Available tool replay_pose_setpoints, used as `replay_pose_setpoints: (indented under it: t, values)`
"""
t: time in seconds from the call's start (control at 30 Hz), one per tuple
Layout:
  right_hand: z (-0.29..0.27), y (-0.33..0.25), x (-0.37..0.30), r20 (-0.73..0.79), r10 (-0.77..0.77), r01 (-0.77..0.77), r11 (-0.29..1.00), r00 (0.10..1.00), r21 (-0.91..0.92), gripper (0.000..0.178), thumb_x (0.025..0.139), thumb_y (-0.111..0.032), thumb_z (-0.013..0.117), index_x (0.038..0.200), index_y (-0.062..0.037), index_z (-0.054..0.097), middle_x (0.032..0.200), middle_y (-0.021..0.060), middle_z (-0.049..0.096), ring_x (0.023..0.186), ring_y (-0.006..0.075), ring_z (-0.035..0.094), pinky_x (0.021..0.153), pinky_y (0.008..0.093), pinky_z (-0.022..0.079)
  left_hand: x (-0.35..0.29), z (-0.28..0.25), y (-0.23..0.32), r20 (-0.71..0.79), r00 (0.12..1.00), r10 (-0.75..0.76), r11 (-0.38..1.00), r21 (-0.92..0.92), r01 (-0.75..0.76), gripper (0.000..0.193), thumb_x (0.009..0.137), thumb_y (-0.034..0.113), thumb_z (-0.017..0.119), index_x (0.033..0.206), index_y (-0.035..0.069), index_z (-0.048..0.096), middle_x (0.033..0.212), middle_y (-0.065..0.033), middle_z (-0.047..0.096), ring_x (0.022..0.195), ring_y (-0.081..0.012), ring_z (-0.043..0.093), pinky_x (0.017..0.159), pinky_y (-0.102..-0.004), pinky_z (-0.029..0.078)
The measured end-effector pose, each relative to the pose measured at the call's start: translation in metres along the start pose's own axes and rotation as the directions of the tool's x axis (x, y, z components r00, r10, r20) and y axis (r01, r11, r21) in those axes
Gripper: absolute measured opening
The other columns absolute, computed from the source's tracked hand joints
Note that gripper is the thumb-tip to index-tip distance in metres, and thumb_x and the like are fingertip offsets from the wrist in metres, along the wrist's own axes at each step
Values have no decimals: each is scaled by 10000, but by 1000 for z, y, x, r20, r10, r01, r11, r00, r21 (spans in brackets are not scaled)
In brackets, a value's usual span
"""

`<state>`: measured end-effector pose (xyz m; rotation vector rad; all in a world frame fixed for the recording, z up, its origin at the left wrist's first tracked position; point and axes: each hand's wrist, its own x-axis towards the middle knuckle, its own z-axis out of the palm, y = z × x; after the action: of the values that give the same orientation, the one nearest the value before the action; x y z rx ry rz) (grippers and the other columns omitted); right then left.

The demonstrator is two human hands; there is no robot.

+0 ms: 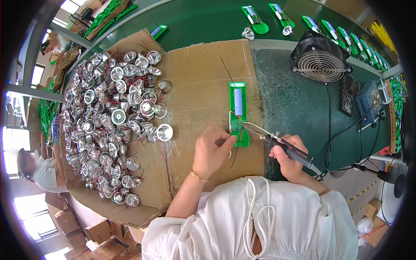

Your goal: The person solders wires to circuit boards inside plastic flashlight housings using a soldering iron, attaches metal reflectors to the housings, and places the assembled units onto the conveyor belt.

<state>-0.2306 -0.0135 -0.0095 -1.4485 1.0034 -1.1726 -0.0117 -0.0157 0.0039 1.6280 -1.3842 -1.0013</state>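
Observation:
A green flashlight housing [244, 97] lies on the cardboard in front of me, with a lavender battery cell [238, 102] in its upper half. Short red and yellow wires [237, 115] run below the cell. My left hand [212, 149] is at the housing's lower left edge, its thumb and fingers pinched together; what they hold is too small to make out. My right hand [289, 156] grips a black soldering iron [288, 147] with a thin metal tube beside its front end. The iron's tip points at the lower half of the housing, near the left fingertips.
A cardboard box of silvery reflector cups [118, 116] with red wires stands at left. At right are a black fan [320, 65] and a blue soldering station [368, 102] with cables. More green housings [255, 21] line the far bench. Another person [43, 171] is at far left.

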Motion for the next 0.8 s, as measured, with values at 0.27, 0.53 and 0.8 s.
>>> replay_pose_setpoints:
  t: [0.27,0.53,0.8]
  values:
    - [8,0,0,-51,42,-39,998,998,53,160,809,-67,618,869,23,500,714,86,600,606,104,586,534,235,474,0,-2,0,-24,1000,-14,1000,26,14,142,759,105,666,711,-12,601,729,-75,563,556,-133,561,513,-263,435]
    - [9,-2,3,-46,183,-173,972,982,159,152,821,-71,608,853,9,483,699,81,594,598,104,580,534,235,486,0,-3,4,0,999,-48,999,8,48,142,769,102,655,712,-15,599,730,-69,557,547,-123,577,494,-246,436]
    - [6,-5,0,-122,156,-123,962,980,243,164,836,-78,592,905,12,474,724,98,588,609,110,578,536,240,497,-1,-4,5,8,998,-69,997,-24,69,138,774,90,646,709,-22,595,730,-65,554,535,-116,583,489,-238,439]
